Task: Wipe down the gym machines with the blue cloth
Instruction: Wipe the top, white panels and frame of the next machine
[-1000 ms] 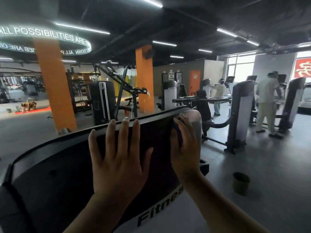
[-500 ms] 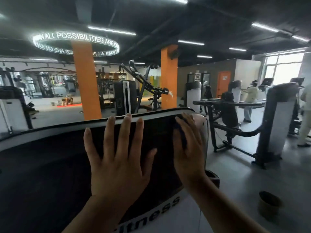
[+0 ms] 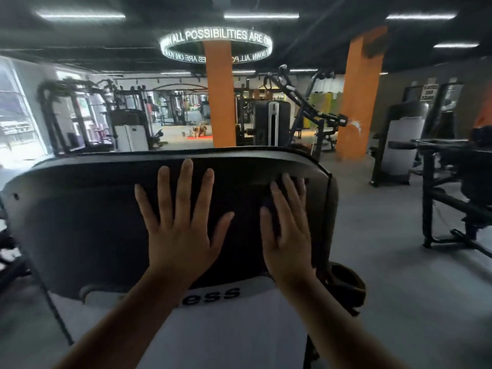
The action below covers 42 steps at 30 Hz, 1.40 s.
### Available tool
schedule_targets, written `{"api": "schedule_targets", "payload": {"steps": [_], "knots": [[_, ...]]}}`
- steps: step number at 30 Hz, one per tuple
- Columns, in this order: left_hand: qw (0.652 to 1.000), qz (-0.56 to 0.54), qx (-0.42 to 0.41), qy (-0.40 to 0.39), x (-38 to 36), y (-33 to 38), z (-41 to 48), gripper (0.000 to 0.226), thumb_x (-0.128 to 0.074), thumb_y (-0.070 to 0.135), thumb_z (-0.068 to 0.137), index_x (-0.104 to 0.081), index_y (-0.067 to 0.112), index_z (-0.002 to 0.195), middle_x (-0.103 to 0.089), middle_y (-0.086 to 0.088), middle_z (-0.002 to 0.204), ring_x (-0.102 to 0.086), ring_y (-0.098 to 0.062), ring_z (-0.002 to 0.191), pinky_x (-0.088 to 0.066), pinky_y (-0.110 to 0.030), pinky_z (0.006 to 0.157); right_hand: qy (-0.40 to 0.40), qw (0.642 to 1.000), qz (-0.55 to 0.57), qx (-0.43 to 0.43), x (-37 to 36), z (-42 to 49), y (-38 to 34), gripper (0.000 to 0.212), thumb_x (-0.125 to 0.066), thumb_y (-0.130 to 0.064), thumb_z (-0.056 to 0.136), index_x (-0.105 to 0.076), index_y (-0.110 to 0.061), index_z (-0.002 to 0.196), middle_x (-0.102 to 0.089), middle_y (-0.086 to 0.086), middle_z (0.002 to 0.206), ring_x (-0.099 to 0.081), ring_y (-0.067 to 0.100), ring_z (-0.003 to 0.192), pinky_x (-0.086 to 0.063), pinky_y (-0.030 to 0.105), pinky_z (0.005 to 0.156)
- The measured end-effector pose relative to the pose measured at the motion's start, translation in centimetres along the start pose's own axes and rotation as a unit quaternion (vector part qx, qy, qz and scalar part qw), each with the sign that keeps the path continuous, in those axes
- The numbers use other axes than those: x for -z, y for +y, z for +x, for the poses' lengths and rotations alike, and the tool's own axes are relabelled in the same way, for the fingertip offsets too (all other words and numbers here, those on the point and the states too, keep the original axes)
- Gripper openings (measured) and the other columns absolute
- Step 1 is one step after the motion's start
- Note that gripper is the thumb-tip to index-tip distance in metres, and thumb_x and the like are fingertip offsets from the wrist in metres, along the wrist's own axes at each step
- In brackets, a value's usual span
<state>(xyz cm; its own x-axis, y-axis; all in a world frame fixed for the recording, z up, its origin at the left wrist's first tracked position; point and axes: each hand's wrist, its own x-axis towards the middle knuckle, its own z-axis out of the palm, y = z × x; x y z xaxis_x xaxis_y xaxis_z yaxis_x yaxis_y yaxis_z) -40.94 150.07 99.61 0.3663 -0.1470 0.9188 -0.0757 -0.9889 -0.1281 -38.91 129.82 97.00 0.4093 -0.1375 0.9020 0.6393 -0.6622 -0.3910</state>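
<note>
Pressing down, our right hand [image 3: 288, 235] lies flat with its fingers straight and close together, nothing curled, pinning the blue cloth [image 3: 268, 201] against the upper right of the gym machine [image 3: 93, 222]. We see only a dark bluish scrap of the cloth, peeking out between thumb and index finger; the rest is hidden under the palm. Just beside it, our left hand [image 3: 181, 230] rests on the same dark panel, fingers spread wide and straight, holding nothing. The panel curves up to a grey rim [image 3: 159, 155], and below our wrists comes a white section [image 3: 239, 328] lettered "ess". A dark round container [image 3: 346, 282] sits on the floor behind the machine's right edge. Farther off stand two orange pillars [image 3: 219, 102] and a glowing ring sign [image 3: 215, 35] reading "ALL POSSIBILITIES ARE".
</note>
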Motion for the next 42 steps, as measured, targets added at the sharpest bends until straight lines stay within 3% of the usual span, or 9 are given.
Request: {"api": "schedule_targets", "payload": {"steps": [3, 8, 14, 20, 26, 32, 34, 38, 42], "knots": [[1.0, 0.005, -0.006, -0.004, -0.2, 0.0, -0.7, 0.084, -0.055, 0.062, 0.108, -0.026, 0.019, 0.174, -0.014, -0.016, 0.181, -0.008, -0.048, 0.167, -0.007, -0.078, 0.128, -0.039, 0.996, -0.027, 0.079, 0.9, -0.5, 2.8, 0.054, -0.06, -0.022, 0.111, -0.046, -0.011, 0.163, -0.028, 0.009, 0.177, -0.017, 0.034, 0.167, -0.025, 0.062, 0.131], [0.999, -0.025, -0.019, -0.034, -1.2, -0.7, -5.6, 0.081, -0.054, 0.055, 0.11, -0.019, 0.021, 0.175, -0.008, -0.011, 0.183, -0.006, -0.042, 0.168, -0.009, -0.074, 0.13, 0.029, 0.99, 0.047, -0.128, 0.3, -2.5, 2.6, 0.057, -0.052, -0.027, 0.116, -0.033, -0.024, 0.17, -0.009, -0.005, 0.182, -0.005, 0.025, 0.169, -0.024, 0.064, 0.131], [0.999, -0.036, 0.002, -0.01, -2.1, -2.2, -9.8, 0.075, -0.051, 0.05, 0.113, -0.019, 0.018, 0.173, -0.011, -0.014, 0.182, -0.012, -0.039, 0.168, -0.014, -0.073, 0.13, -0.05, 0.991, -0.028, 0.121, -1.7, -5.4, 2.0, 0.054, -0.06, -0.03, 0.113, -0.044, -0.015, 0.163, -0.03, 0.015, 0.175, -0.022, 0.041, 0.165, -0.023, 0.065, 0.131], [0.998, -0.051, 0.017, -0.025, -3.5, -4.8, -12.5, 0.075, -0.048, 0.051, 0.114, -0.018, 0.016, 0.173, -0.001, -0.007, 0.183, -0.004, -0.039, 0.169, -0.011, -0.075, 0.129, -0.018, 0.994, -0.027, -0.1, -1.5, -8.3, 2.3, 0.06, -0.049, -0.033, 0.115, -0.029, -0.021, 0.17, -0.006, 0.009, 0.182, -0.003, 0.034, 0.168, -0.015, 0.068, 0.132], [0.999, -0.041, -0.011, 0.01, -4.8, -5.5, -13.2, 0.082, -0.053, 0.054, 0.111, -0.017, 0.017, 0.175, -0.005, -0.008, 0.183, -0.006, -0.036, 0.169, -0.016, -0.075, 0.128, -0.098, 0.979, -0.078, 0.162, -5.9, -12.4, -1.1, 0.052, -0.054, -0.036, 0.115, -0.042, -0.027, 0.164, -0.021, 0.001, 0.178, -0.019, 0.035, 0.166, -0.016, 0.065, 0.131], [0.998, -0.047, -0.018, 0.022, -5.4, -5.7, -14.2, 0.083, -0.057, 0.055, 0.109, -0.02, 0.019, 0.175, -0.01, -0.004, 0.183, -0.011, -0.032, 0.169, -0.017, -0.071, 0.129, 0.033, 0.992, -0.061, -0.106, -6.0, -11.4, -2.1, 0.06, -0.055, -0.022, 0.114, -0.032, -0.01, 0.168, -0.009, 0.019, 0.18, -0.007, 0.039, 0.167, -0.007, 0.071, 0.131], [0.998, -0.055, -0.023, 0.024, -5.3, -5.9, -14.2, 0.082, -0.058, 0.053, 0.109, -0.022, 0.019, 0.174, -0.011, -0.003, 0.183, -0.012, -0.031, 0.169, -0.016, -0.07, 0.13, 0.023, 0.994, -0.059, -0.092, -7.7, -11.8, -4.5, 0.059, -0.055, -0.023, 0.114, -0.034, -0.009, 0.167, -0.01, 0.02, 0.179, -0.005, 0.044, 0.166, -0.006, 0.069, 0.132], [0.995, -0.095, -0.023, 0.024, -4.3, -6.8, -14.3, 0.077, -0.059, 0.044, 0.111, -0.022, 0.02, 0.174, -0.012, -0.001, 0.183, -0.017, -0.027, 0.168, -0.015, -0.066, 0.131, -0.042, 0.988, -0.118, 0.092, -7.1, -11.5, -3.1, 0.056, -0.056, -0.031, 0.114, -0.039, -0.015, 0.165, -0.021, 0.014, 0.176, -0.013, 0.042, 0.164, -0.011, 0.068, 0.132], [0.996, -0.084, 0.033, 0.025, -4.1, -9.3, -13.9, 0.081, -0.056, 0.053, 0.112, -0.019, 0.018, 0.175, -0.008, -0.005, 0.183, -0.013, -0.034, 0.169, -0.011, -0.074, 0.129, 0.043, 0.989, -0.077, -0.117, -4.5, -9.2, -2.1, 0.058, -0.046, -0.032, 0.118, -0.027, -0.019, 0.172, -0.008, 0.009, 0.182, -0.004, 0.029, 0.169, -0.009, 0.064, 0.133]]}}
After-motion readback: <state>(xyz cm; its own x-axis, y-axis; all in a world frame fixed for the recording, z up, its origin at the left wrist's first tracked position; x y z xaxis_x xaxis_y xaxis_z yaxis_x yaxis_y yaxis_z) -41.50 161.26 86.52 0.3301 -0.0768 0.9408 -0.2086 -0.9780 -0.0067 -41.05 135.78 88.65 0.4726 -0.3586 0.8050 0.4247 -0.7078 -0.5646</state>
